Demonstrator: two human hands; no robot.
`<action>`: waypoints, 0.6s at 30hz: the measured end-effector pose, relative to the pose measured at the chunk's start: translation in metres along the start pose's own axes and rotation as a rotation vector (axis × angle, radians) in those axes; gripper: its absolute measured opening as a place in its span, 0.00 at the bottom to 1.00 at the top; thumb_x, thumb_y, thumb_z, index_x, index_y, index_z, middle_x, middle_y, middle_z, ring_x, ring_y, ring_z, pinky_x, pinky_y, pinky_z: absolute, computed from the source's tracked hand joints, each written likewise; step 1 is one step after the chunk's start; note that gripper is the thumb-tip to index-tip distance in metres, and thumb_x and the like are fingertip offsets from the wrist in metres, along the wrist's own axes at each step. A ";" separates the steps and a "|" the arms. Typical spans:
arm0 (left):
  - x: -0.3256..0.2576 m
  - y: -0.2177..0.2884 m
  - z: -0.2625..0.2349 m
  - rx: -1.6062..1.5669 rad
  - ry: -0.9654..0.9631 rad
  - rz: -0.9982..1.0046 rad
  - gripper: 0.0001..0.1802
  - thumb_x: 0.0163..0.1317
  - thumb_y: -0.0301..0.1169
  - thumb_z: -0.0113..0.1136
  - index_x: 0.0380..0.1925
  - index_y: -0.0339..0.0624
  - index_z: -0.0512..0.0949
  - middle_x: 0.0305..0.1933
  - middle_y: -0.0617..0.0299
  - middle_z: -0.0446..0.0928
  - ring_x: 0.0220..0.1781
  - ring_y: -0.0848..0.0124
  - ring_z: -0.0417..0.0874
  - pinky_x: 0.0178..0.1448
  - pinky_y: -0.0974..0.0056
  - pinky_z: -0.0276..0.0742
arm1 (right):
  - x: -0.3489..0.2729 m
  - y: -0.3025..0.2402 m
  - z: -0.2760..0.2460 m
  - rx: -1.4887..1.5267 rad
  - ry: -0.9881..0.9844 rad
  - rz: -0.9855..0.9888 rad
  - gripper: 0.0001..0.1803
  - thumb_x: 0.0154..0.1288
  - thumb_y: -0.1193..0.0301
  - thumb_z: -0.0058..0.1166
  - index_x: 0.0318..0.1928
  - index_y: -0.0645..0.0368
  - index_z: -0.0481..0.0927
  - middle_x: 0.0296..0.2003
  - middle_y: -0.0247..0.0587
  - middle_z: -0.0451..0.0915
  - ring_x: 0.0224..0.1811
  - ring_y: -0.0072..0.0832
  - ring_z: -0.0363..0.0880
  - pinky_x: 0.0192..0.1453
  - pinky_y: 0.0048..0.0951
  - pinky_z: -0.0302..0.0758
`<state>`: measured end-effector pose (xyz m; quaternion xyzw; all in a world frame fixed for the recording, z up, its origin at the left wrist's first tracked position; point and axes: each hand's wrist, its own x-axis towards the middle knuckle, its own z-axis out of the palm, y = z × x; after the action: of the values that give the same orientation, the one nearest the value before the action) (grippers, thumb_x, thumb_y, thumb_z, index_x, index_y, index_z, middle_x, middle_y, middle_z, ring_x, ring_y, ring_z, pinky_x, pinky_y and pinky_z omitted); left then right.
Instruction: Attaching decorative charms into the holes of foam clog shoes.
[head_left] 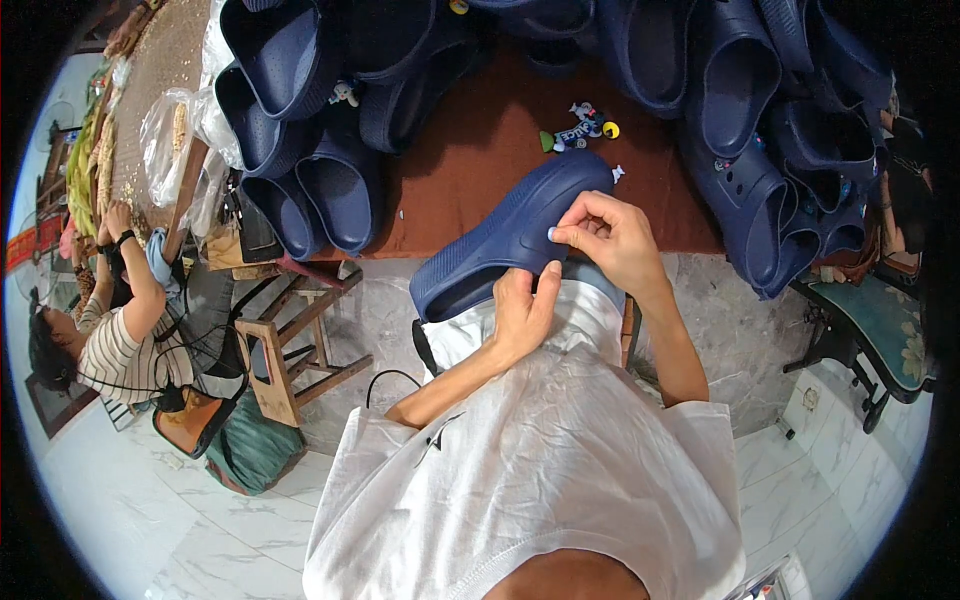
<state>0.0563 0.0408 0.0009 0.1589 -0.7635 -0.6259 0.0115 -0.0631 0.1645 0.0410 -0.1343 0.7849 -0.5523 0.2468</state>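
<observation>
The right hand (612, 240) is pinching the side edge of a navy blue clog (505, 238), its fingertips pressing down on the rim while the thumb is tucking under. The left hand (522, 312) is gripping the same clog from below, thumb pointing up against its side, just beside the right hand's fingers. Both hands are grasping the clog, which is lying sole-up and tilted, its toe end resting on the front edge of a brown table (480, 150) and its heel end hanging out over the person's lap.

Just beyond the clog's toe, a few small colourful charms (580, 125) are lying on the table. Heaps of more navy clogs are crowding the table on the left (300, 150) and on the right (760, 130).

Off to the left, another person in a striped shirt (120, 350) is sitting by a wooden stool (285, 350), with clear plastic bags (175, 135) at the table's edge.
</observation>
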 end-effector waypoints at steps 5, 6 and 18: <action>0.006 0.000 -0.001 -0.206 0.008 -0.165 0.15 0.70 0.34 0.53 0.45 0.31 0.77 0.32 0.56 0.78 0.32 0.70 0.75 0.37 0.62 0.72 | -0.007 0.002 0.023 -0.042 0.186 -0.157 0.05 0.59 0.74 0.65 0.32 0.61 0.81 0.27 0.33 0.77 0.23 0.20 0.73 0.29 0.23 0.71; 0.007 0.002 0.000 -0.205 0.007 -0.166 0.15 0.70 0.34 0.53 0.45 0.31 0.77 0.32 0.56 0.78 0.32 0.70 0.75 0.37 0.62 0.72 | -0.009 0.004 0.028 -0.060 0.304 -0.241 0.04 0.61 0.74 0.63 0.34 0.61 0.82 0.28 0.34 0.77 0.24 0.21 0.73 0.29 0.25 0.72; 0.024 0.014 -0.014 -0.855 -0.108 -0.471 0.23 0.66 0.27 0.55 0.60 0.32 0.68 0.56 0.59 0.76 0.53 0.75 0.77 0.58 0.67 0.71 | 0.002 0.016 0.012 -0.120 0.192 -0.277 0.07 0.66 0.75 0.57 0.43 0.61 0.84 0.34 0.39 0.80 0.30 0.28 0.79 0.33 0.26 0.74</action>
<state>0.0336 0.0235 0.0127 0.2757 -0.3810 -0.8761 -0.1060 -0.0576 0.1600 0.0224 -0.2025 0.8105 -0.5433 0.0837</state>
